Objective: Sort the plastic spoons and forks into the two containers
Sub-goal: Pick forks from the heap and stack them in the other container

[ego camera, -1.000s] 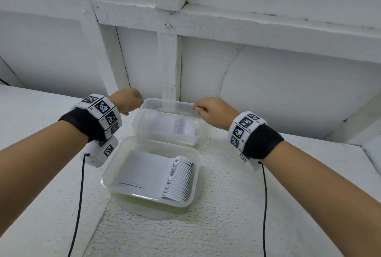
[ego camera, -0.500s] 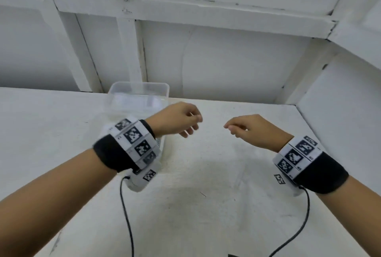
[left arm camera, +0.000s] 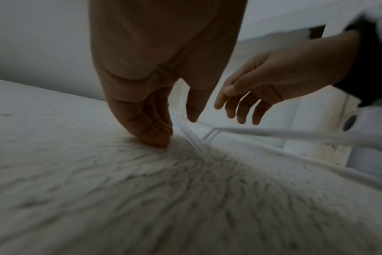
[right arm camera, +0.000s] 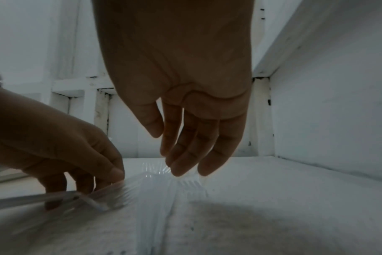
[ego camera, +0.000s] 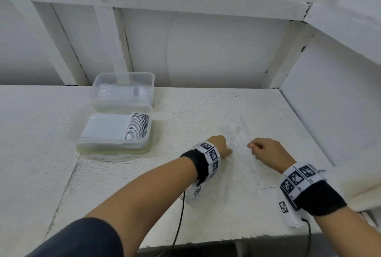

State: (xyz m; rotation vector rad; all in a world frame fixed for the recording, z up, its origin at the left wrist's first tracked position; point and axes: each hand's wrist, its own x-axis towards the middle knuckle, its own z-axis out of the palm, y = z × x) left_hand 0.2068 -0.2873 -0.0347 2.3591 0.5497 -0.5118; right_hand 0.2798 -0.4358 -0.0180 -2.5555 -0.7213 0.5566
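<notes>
Left hand [ego camera: 219,146] grip pinches a clear fork [right arm camera: 111,195] off the table [ego camera: 206,112] – right hand [ego camera: 268,151] grip released, hovering over the forks.

Clear glossy plastic containers [ego camera: 123,83] and forks [right arm camera: 185,182] — rough, matt white-painted table [ego camera: 206,112] — black cloth wristbands [ego camera: 193,164].

– What's worn on the arms?
– A black wristband [ego camera: 196,165] on each, ringed by white blocks with black square markers; black cables [ego camera: 179,218] hang below, and a dark sleeve [ego camera: 82,238] covers the left upper arm.
</notes>
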